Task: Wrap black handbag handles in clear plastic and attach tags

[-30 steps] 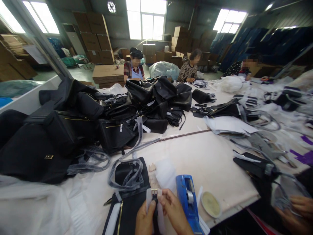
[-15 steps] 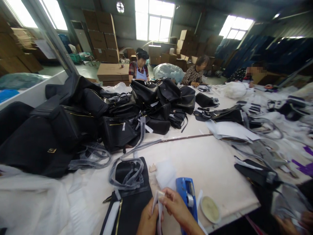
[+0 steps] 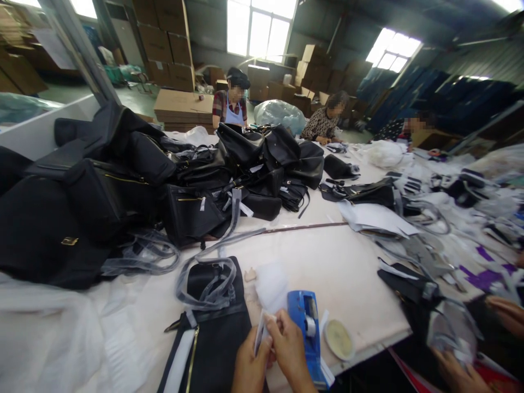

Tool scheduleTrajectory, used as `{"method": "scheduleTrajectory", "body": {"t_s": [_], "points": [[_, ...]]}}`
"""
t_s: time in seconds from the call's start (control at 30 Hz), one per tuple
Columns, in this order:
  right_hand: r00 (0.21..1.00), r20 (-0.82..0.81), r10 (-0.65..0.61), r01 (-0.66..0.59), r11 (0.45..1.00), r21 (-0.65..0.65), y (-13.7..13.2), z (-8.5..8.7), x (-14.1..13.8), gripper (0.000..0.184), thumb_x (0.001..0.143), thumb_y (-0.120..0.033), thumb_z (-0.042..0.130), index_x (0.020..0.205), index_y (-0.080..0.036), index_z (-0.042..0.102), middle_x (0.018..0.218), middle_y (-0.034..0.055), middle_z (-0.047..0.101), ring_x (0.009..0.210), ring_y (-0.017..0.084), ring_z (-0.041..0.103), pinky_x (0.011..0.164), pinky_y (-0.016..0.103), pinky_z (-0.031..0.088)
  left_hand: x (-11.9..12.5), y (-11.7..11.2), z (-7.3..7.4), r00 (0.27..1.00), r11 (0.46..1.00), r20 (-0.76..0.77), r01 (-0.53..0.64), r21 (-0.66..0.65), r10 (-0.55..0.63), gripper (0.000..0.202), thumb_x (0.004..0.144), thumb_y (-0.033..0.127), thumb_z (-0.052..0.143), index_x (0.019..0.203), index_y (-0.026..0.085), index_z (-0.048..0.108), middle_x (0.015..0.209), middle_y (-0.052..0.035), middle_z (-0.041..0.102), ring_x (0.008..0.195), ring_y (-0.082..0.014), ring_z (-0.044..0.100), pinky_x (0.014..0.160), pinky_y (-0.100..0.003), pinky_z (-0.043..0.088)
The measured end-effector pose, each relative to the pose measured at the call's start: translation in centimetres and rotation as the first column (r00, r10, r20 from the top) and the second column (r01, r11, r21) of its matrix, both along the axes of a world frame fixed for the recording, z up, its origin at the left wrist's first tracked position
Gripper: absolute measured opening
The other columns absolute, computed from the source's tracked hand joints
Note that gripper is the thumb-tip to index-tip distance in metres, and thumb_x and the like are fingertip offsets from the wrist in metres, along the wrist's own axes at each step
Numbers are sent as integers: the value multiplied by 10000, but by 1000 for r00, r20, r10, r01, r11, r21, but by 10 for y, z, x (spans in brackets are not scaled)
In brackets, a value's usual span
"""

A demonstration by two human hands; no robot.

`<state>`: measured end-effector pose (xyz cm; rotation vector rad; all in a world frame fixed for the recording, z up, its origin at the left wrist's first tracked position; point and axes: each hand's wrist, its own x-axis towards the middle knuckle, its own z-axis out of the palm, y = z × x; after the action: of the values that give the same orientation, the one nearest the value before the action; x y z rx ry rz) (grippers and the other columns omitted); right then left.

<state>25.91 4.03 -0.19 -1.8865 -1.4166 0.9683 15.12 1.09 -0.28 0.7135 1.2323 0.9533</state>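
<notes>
At the bottom middle my left hand (image 3: 249,367) and my right hand (image 3: 290,350) meet, fingers pinched together on a white foam wrap (image 3: 260,329) folded over the end of a black strap. The strap's buckle is hidden inside the wrap. Under my hands lies a black bag (image 3: 213,333) with a gold zip and a white strip along it. A blue tape dispenser (image 3: 306,330) stands right beside my right hand.
A big pile of black bags (image 3: 135,185) covers the left and far table. Clear plastic straps (image 3: 204,284), a foam sheet (image 3: 271,283) and a round lid (image 3: 338,338) lie close. Another person's hands (image 3: 507,314) handle a bag at right. Three people sit at the far end.
The white wrap has been folded over the strap's metal buckle, which showed a second ago. The camera has swung slightly; my hands stay together at the bottom.
</notes>
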Motion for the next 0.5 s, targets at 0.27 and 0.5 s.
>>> {"method": "scheduleTrajectory", "body": {"t_s": [0.27, 0.5], "points": [[922, -386, 35, -106, 981, -163, 0, 7, 14, 374, 827, -567, 549, 774, -198, 525, 580, -38, 533, 470, 110, 466, 460, 224, 347, -1, 9, -6, 993, 987, 96, -54, -154, 70, 543, 690, 543, 686, 1024, 116, 674, 668, -40, 681, 498, -142, 583, 391, -188, 380], [903, -426, 44, -130, 976, -175, -9, 1, 23, 400, 839, -590, 526, 798, -193, 523, 576, -39, 548, 422, 79, 384, 419, 206, 274, -7, 9, -3, 979, 992, 199, -17, -122, 41, 466, 679, 517, 689, 918, 118, 710, 646, -47, 689, 447, -126, 552, 386, -197, 375]]}}
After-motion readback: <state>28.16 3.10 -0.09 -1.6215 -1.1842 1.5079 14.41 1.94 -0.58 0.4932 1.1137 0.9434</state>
